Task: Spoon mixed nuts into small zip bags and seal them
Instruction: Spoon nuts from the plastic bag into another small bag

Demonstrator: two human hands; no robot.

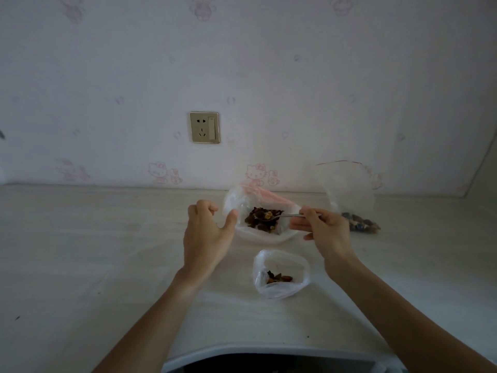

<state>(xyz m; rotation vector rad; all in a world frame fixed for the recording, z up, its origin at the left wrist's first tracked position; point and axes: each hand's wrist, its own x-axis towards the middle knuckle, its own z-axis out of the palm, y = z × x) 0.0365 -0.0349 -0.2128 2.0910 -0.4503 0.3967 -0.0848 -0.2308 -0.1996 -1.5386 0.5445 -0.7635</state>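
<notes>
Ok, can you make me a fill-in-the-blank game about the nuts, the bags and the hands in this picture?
1. The right hand holds a ____, its bowl in the big bag.
2. The small bag nearest the person has a few ____ inside.
3. The left hand is at the big bag's ____ side.
4. On the wall sits a gold ____ with a switch.

Missing words: spoon; nuts; left; socket

Right hand (321, 228) dips spoon (282, 216) into nut bag (234, 203); left hand (207, 232) holds it open.
</notes>
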